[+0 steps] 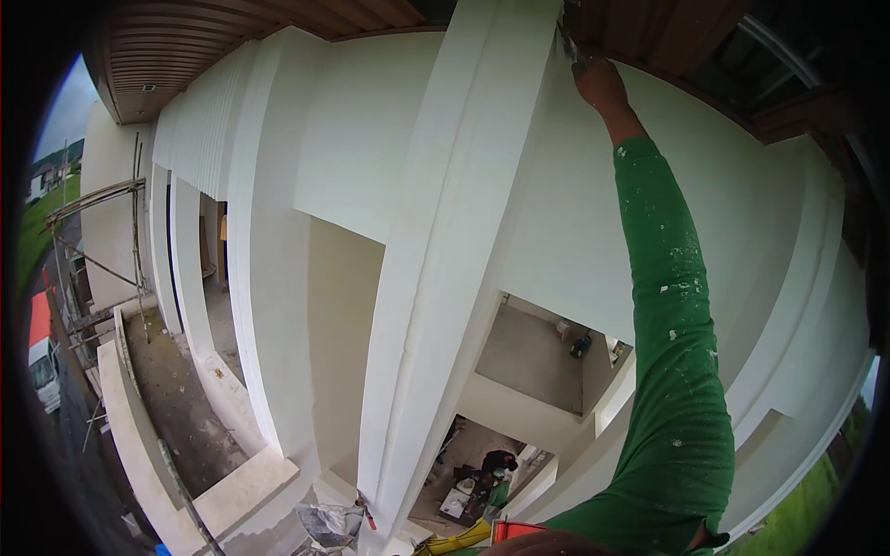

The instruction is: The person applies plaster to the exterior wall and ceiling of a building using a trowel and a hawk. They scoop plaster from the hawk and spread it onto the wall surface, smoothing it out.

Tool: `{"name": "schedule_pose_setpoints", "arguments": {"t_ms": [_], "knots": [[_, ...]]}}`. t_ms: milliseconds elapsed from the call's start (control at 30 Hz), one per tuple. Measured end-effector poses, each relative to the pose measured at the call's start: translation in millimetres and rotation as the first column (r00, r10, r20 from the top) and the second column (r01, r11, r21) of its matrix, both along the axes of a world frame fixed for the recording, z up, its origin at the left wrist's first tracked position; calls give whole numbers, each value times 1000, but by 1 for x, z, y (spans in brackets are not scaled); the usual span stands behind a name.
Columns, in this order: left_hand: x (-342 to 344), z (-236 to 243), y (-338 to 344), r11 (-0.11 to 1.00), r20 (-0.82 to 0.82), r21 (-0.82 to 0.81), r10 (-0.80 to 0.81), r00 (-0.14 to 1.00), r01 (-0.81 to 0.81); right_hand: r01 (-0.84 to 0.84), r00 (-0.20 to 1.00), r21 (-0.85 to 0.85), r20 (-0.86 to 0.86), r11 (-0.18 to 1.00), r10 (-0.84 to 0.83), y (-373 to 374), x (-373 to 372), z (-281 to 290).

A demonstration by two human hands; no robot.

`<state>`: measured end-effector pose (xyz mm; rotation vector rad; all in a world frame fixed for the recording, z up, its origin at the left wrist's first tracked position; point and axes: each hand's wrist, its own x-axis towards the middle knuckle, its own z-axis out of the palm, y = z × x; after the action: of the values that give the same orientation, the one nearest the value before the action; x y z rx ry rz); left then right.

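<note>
Since the white pillar [468, 167] is tall, the green-sleeved arm [669, 306] likely must stretch.
At the frame's top, the right hand [601, 85] grips a small tool [568, 46] beside the pillar; the left hand is out of sight.

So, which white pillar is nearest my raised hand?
The middle pillar, running up the picture's centre: its upper edge is beside your right hand; the left pillar and right pillar stand well away from it.

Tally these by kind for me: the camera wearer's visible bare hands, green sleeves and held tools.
Right hand: 1
Paint-spattered green sleeve: 1
Held tool, exact type unclear: 1
Total: 3
</note>
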<state>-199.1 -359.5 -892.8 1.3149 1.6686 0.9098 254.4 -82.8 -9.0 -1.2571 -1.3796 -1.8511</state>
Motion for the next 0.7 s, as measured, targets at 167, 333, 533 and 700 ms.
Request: {"name": "schedule_pose_setpoints", "arguments": {"t_ms": [167,333,533,700], "knots": [[-3,6,6,1000,26,-11,4,1000,-4,-269,961,208,-4,940,276,-68,-77,-25],[-5,8,9,1000,41,-21,5,999,-4,-172,913,343,408,923,19,-50,-108,-9],[-6,7,6,999,58,-36,28,998,-26,144,963,268,184,953,-197,-31,-144,-4],[-8,6,6,998,69,-41,43,997,-40,184,982,193,-68,964,-174,-12,-152,14]]}}
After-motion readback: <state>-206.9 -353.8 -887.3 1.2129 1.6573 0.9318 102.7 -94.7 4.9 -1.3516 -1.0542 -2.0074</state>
